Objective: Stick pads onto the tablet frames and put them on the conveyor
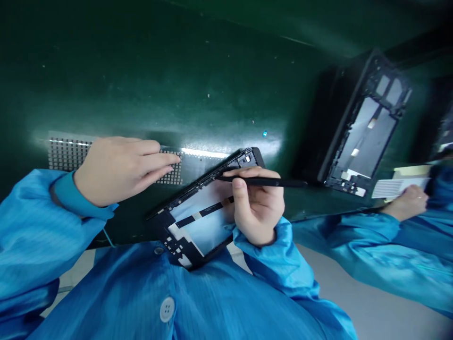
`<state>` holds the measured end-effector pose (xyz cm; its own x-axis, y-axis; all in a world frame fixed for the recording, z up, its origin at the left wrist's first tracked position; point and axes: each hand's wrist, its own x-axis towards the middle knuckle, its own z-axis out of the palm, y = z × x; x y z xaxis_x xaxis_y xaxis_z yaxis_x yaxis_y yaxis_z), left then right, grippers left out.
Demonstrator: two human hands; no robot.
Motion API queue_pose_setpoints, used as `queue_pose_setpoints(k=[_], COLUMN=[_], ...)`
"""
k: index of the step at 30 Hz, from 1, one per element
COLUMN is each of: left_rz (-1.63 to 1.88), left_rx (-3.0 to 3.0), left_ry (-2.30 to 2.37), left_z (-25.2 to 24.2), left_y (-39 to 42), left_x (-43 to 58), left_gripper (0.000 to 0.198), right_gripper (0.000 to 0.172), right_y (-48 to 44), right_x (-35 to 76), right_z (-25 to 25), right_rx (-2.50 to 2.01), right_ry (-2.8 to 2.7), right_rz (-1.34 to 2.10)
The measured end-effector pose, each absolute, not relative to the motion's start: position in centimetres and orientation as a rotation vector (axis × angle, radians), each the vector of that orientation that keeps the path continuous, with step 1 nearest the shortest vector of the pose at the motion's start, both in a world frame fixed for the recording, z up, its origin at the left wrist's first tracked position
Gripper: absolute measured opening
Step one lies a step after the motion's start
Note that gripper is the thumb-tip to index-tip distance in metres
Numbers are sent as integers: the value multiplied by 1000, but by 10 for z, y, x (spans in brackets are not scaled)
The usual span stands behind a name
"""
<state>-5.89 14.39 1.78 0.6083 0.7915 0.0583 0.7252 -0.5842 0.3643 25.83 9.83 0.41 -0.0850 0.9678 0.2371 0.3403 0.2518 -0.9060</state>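
Observation:
My left hand [120, 167] rests over a clear sheet [67, 153] covered with rows of small dark square pads. Its index finger and thumb reach out along the sheet, and the fingertip touches the pads at the right end. Pinched in my right hand [260, 203] is a pair of black tweezers [272, 182], pointing left. Their tip is at the upper edge of a phone frame [198, 215], which lies tilted against the table edge by my body. The frame has a pale panel, a dark ribbon strip and small parts at its lower end. My palm hides part of it.
A tall stack of similar phone frames [368, 132] stands on the green table [159, 71] to the right. Beyond it, a co-worker's hand [408, 203] holds a white striped sheet [387, 188]. A tiny blue bit [264, 133] lies on the table.

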Motion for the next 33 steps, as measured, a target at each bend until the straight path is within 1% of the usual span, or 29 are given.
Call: queue_pose_setpoints(k=[5,8,11,15,18,25,29,32,33], left_rz=[373,368,317,252,229,215,192,192,195], left_rx=[2586,2592,2566,2565,2542,2520,2546,2506,2496], left_ry=[1223,1232,1235,1244,1252,1259,1251,1266,1266], left_z=[21,23,23,22,21,19,21,21,21], left_y=[145,145,146,145,144,143,144,145,144], left_x=[-58,-57,-57,-57,-55,-55,-55,-55,-55], left_gripper=[45,43,45,46,47,47,50,49,48], right_gripper=[14,18,22,13,9,11,8,7,6], right_y=[97,101,116,144,154,150,150,142,137], right_x=[259,260,257,244,237,239,237,241,244], right_z=[6,21,39,47,43,38,38,36,34], right_rx=[-1289,-1271,-1220,-1094,-1038,-1062,-1061,-1066,-1091], right_ry=[-1645,-1775,-1855,-2055,-2165,-2163,-2174,-1952,-1843], right_rz=[840,814,884,1135,1223,1199,1185,1270,1240])
